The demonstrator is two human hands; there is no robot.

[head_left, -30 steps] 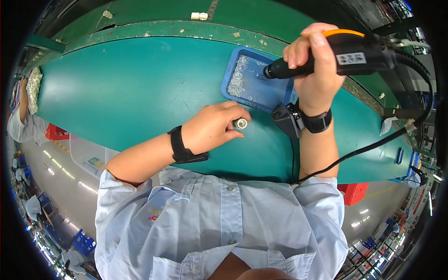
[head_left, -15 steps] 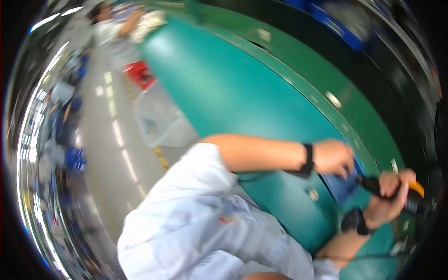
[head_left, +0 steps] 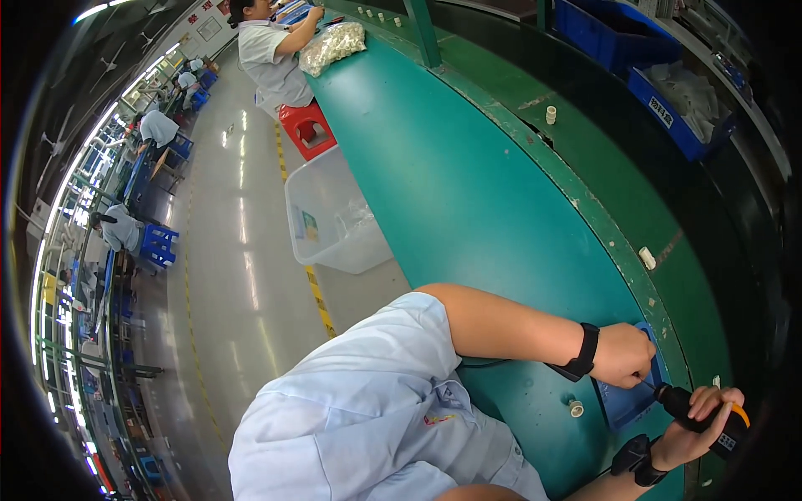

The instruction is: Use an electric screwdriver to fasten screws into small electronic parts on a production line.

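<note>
My right hand [head_left: 695, 427] grips a black power screwdriver [head_left: 678, 402] with an orange band, its thin bit pointing left toward my other hand. Above a shallow blue tray [head_left: 618, 411] at the bench's right side, my left hand [head_left: 625, 357] has its fingers curled in, close to the bit's tip. Whatever those fingers pinch is hidden or too small to name. A small cream-coloured cylindrical part [head_left: 576, 408] stands on the green bench mat left of the tray. Dark bands circle both wrists.
The green bench [head_left: 451, 192] runs toward a seated co-worker [head_left: 271, 54] beside a bag of pale parts [head_left: 332, 48]. Blue bins [head_left: 681, 113] stand at upper right. A clear plastic tub [head_left: 334, 242] and red stool [head_left: 306, 129] are left of the bench. Cream parts [head_left: 647, 257] dot the far ledge.
The view has swung and steadied, so the bench and hands appear lower and sharper. Both hands keep about the same places at the tray, the screwdriver still in the right.
</note>
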